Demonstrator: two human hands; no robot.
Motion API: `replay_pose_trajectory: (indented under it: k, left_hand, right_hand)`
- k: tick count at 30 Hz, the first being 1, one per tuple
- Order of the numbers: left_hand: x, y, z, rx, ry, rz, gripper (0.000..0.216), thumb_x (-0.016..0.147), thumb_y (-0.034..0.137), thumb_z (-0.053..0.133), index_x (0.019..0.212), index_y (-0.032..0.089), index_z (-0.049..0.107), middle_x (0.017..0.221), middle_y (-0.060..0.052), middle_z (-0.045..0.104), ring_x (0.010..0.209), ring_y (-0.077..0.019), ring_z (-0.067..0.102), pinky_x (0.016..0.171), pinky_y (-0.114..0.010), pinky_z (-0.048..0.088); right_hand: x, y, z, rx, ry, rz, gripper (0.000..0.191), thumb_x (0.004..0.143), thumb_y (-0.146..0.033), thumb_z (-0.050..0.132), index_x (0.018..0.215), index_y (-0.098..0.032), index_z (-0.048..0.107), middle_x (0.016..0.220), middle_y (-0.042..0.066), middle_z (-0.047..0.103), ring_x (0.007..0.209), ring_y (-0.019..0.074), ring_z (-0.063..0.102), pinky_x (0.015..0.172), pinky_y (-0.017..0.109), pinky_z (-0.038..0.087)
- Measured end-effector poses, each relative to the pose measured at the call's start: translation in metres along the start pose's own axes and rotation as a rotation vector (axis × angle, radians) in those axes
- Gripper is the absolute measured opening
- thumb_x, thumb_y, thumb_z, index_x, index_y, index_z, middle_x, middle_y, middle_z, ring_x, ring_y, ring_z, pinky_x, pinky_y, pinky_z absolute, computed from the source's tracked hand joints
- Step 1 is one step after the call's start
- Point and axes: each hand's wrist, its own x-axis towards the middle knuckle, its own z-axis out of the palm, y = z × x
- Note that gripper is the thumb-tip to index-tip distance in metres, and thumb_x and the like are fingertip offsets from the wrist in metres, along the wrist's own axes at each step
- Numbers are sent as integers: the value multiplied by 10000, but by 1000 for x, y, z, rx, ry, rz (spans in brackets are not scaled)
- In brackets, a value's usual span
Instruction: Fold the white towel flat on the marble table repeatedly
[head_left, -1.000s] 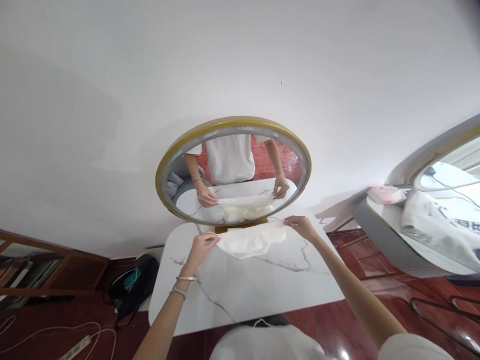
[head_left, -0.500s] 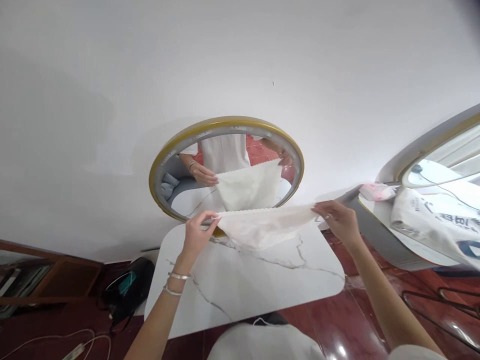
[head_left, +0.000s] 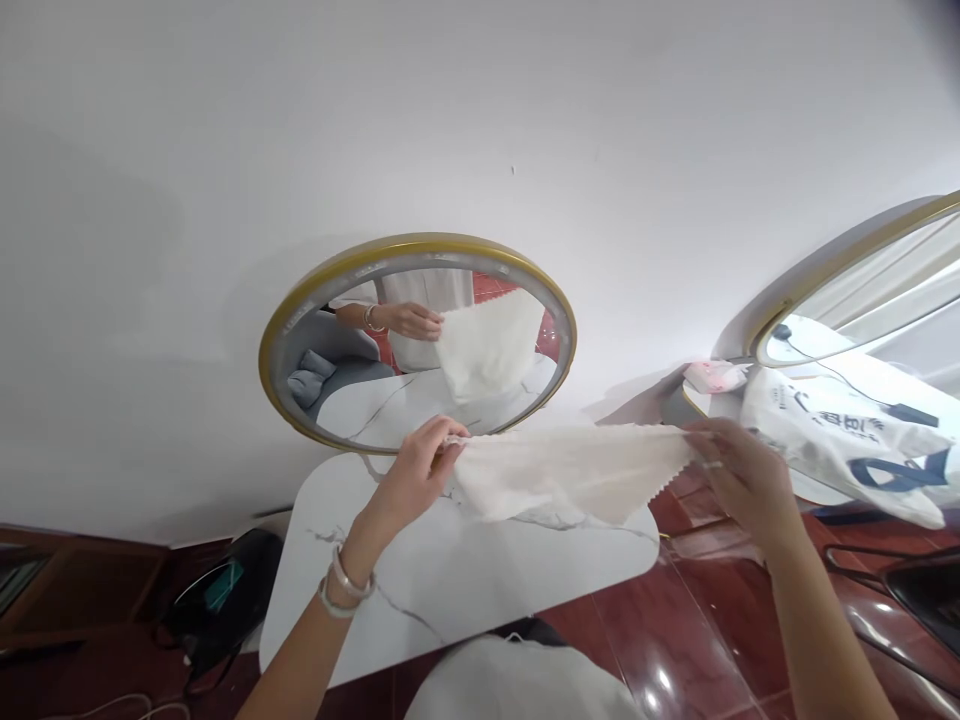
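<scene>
A thin white cloth (head_left: 570, 472) with a zigzag edge hangs stretched in the air above the white marble table (head_left: 450, 580). My left hand (head_left: 420, 470) pinches its left corner; two silver bangles sit on that wrist. My right hand (head_left: 742, 478) pinches the right corner, out past the table's right edge. The round gold-framed mirror (head_left: 417, 340) behind the table reflects the cloth, a hand and a white shirt.
A white wall rises behind the mirror. At the right stands a second table with a mirror, a printed white bag (head_left: 840, 440) and a pink packet (head_left: 712, 376). A black bag (head_left: 221, 600) lies on the red tiled floor at the left.
Both hands lifted the cloth off the table and pulled it taut, the right hand moving out to the right. The view has shifted rightward.
</scene>
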Motion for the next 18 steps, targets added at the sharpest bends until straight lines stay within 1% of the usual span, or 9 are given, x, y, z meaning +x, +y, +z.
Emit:
replay_pose_trajectory:
  k: [3,6,8,10,11,13,14,16,18]
  left_hand:
    - [-16,19,0,-80,-71,-84,215,934,367,407,936,223,566,749,14,592,576,-108,513,530,-211,433]
    - [-23,30,-1,-155,-108,-149,215,922,393,431,928,229,570,578,60,471,469,-91,410,435,-200,330]
    - [-16,30,1,-182,-80,-161,222,914,405,445,931,226,577,543,71,424,448,-88,376,423,-203,303]
    - [0,23,10,-143,-34,-157,219,912,400,452,941,224,580,526,76,400,448,-93,380,445,-207,322]
    - [9,16,18,-95,-13,-152,212,915,386,449,945,223,580,521,78,399,455,-98,395,468,-210,343]
    - [28,-4,42,31,14,-127,191,929,329,420,963,219,572,552,68,458,505,-113,467,541,-223,399]
    - [36,-17,58,100,20,-104,188,935,288,396,978,214,564,618,48,526,569,-124,523,592,-233,428]
    - [47,-42,94,230,15,-36,211,932,195,349,1013,203,544,839,-15,632,762,-156,606,688,-259,466]
    - [52,-65,132,359,6,-10,236,922,140,331,1038,193,530,910,-49,645,811,-171,622,707,-279,487]
  right_hand:
    - [-24,1,-11,131,33,145,298,853,-500,526,906,-217,603,735,27,650,541,131,564,456,231,441]
    - [-38,-5,-19,191,185,227,303,807,-511,600,885,-221,633,792,51,674,572,145,588,449,229,436]
    - [-36,-5,-19,197,276,264,307,781,-504,637,879,-214,652,767,53,671,567,143,580,440,221,408]
    - [-23,3,-12,202,258,298,329,773,-504,643,906,-203,657,737,42,655,531,126,548,418,209,370]
    - [-14,11,-4,199,212,310,345,774,-507,635,927,-198,655,737,37,651,520,118,537,415,205,361]
    - [4,35,20,181,106,318,371,788,-516,600,956,-189,649,758,32,652,509,109,533,427,202,367]
    - [12,49,36,158,71,308,378,793,-515,585,965,-185,647,779,32,654,514,108,543,440,202,376]
    - [24,81,72,142,16,275,386,800,-515,547,952,-173,643,792,36,647,551,120,578,473,206,406]
    - [29,111,111,100,-61,247,383,821,-506,491,926,-167,636,764,40,638,602,137,608,526,221,451]
